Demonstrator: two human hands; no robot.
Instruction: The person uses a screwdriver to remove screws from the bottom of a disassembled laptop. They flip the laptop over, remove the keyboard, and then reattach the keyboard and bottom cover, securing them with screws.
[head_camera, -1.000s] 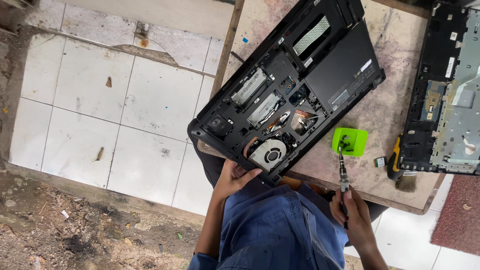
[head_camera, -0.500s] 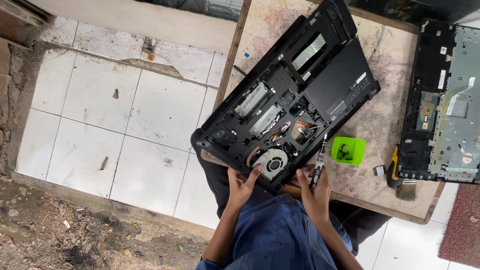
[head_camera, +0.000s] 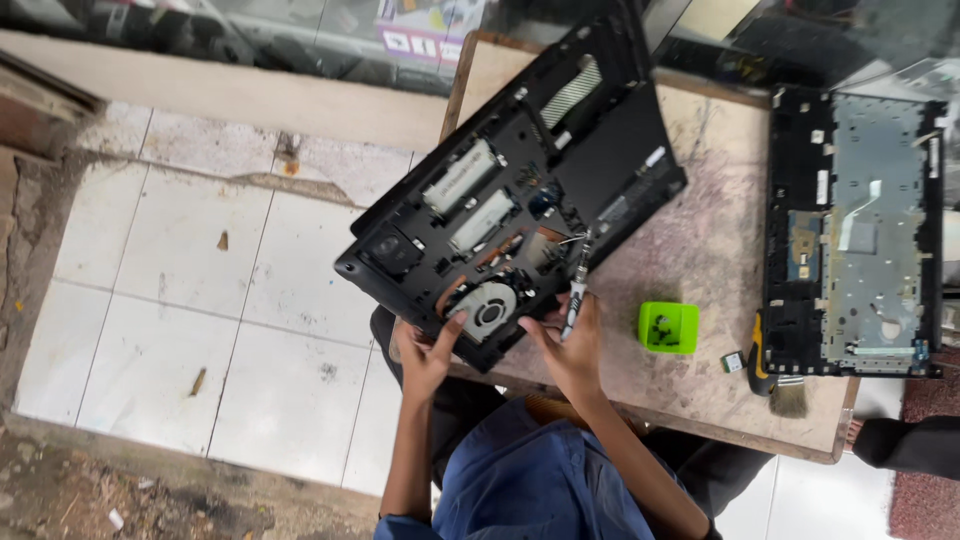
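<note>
Opened black laptop base (head_camera: 520, 200): stiff and flat, likely a bit heavy, with small breakable parts showing inside. Best held by the plain outer edges, never by the round fan (head_camera: 487, 308) or thin wires. Tilted on the counter (head_camera: 700, 260), near corner poking over the near edge. Left hand (head_camera: 428, 355) open, fingers touching that near corner. Right hand (head_camera: 570, 345) closed around a small screwdriver (head_camera: 577, 283), tip up at the parts just right of the fan.
</note>
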